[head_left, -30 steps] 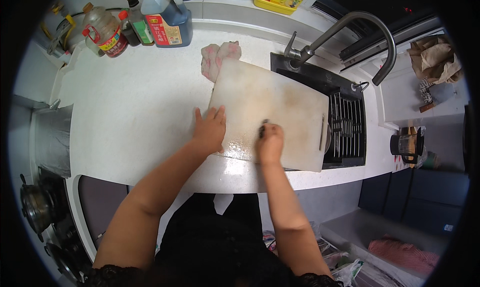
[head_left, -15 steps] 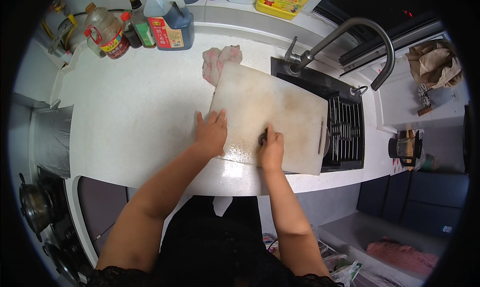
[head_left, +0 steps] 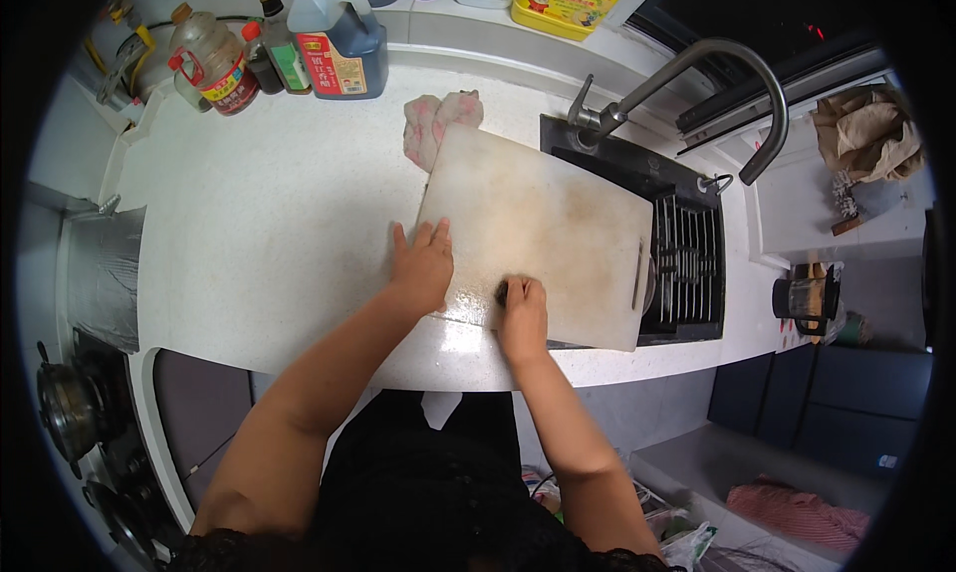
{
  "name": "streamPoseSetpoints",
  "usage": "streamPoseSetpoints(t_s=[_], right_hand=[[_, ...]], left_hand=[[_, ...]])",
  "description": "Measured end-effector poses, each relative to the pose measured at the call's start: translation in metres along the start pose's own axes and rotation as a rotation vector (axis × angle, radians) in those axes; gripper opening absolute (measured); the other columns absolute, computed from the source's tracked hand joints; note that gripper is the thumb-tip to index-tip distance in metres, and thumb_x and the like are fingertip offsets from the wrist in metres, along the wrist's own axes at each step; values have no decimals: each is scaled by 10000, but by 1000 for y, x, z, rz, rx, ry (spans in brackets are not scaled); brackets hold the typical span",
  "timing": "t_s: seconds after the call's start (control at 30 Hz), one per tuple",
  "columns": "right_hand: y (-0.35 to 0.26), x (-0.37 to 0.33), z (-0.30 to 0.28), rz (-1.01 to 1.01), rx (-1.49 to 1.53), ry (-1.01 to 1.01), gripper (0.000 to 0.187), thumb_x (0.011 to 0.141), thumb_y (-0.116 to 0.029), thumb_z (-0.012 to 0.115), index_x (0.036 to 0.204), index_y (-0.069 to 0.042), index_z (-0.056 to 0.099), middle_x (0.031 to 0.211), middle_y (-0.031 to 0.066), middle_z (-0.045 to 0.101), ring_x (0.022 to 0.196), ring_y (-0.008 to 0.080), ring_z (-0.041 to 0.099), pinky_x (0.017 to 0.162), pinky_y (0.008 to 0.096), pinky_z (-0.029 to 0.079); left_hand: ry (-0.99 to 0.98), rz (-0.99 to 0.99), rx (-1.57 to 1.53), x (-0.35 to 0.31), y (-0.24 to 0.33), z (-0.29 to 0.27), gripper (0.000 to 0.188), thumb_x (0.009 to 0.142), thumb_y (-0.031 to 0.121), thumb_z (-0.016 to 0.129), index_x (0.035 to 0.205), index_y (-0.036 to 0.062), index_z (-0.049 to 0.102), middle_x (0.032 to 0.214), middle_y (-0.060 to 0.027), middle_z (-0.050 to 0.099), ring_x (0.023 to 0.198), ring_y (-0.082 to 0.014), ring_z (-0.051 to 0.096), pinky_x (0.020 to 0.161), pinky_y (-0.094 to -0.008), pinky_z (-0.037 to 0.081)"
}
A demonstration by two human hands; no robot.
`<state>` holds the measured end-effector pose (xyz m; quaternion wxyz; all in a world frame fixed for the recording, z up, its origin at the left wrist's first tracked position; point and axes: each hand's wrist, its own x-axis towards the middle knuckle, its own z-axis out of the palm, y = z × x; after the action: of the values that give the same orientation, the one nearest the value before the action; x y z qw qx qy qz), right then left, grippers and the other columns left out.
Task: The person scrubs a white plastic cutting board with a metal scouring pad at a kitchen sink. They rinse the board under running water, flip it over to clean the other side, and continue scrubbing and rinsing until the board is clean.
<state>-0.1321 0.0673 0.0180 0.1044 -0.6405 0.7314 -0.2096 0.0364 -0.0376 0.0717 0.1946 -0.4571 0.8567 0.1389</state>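
Observation:
A large white cutting board (head_left: 573, 209) with brownish stains lies partly on the counter and partly over the black sink. My left hand (head_left: 423, 271) rests open across its left edge, fingers spread. Near the front left of the board, my right hand (head_left: 525, 313) is closed on a small dark scouring pad (head_left: 502, 292), pressed to the surface. Only a bit of the pad shows beside the fingers. Wet, shiny patches lie on the board between my two hands.
A crumpled, stained rag (head_left: 426, 129) lies behind the board. The sink (head_left: 687, 184) has a tall faucet (head_left: 742, 54) and a dish rack (head_left: 687, 258). Several bottles stand at the back left, including a large jug (head_left: 344, 49). A yellow tub (head_left: 573, 2) sits on the ledge.
My right hand has moved left and slightly toward me over the board with the scouring pad. My left hand and the board have stayed in place.

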Motion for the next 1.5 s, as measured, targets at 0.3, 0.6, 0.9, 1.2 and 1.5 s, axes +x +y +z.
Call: streamPoseSetpoints(t_s=[0.3, 0.6, 0.9, 1.2, 1.5], right_hand=[[-16, -32, 7, -38, -72, 35, 341, 860, -40, 591, 1198, -4, 568, 1165, 202, 552, 1038, 372, 525, 883, 407, 473], [3, -30, -2, -105, 230, -40, 414, 781, -49, 703, 1182, -23, 604, 1101, 153, 575, 990, 344, 557, 852, 396, 497], [-17, -13, 4, -30, 45, -42, 379, 768, 42, 610, 1144, 1, 585, 1064, 200, 574, 986, 389, 555, 873, 415, 486], [18, 19, 5, 33, -50, 181, 258, 811, 26, 565, 1063, -14, 598, 1071, 208, 591, 994, 377, 560, 855, 427, 485], [47, 27, -18, 202, 2, 237, 155, 843, 27, 561, 984, -18, 609, 1005, 192, 590, 929, 366, 559, 829, 406, 470]], left_hand=[[41, -4, -23, 1, -2, 6, 1067, 568, 357, 888, 1429, -18, 380, 1583, -103, 220, 1425, -279, 262, 1112, -651, 198], [76, 7, -13, 2, 0, 9, 1058, 551, 359, 894, 1413, -15, 407, 1568, -111, 247, 1415, -288, 276, 1101, -659, 206], [66, 7, -19, 1, -1, 8, 1056, 557, 345, 894, 1413, -24, 398, 1571, -125, 232, 1420, -301, 265, 1102, -664, 204], [50, 24, -38, -1, -1, 4, 1052, 583, 344, 884, 1425, -31, 376, 1574, -125, 227, 1422, -299, 256, 1106, -660, 201], [53, 19, -24, 1, -1, 4, 1046, 594, 359, 884, 1431, -13, 380, 1573, -106, 231, 1417, -291, 256, 1113, -652, 196]])
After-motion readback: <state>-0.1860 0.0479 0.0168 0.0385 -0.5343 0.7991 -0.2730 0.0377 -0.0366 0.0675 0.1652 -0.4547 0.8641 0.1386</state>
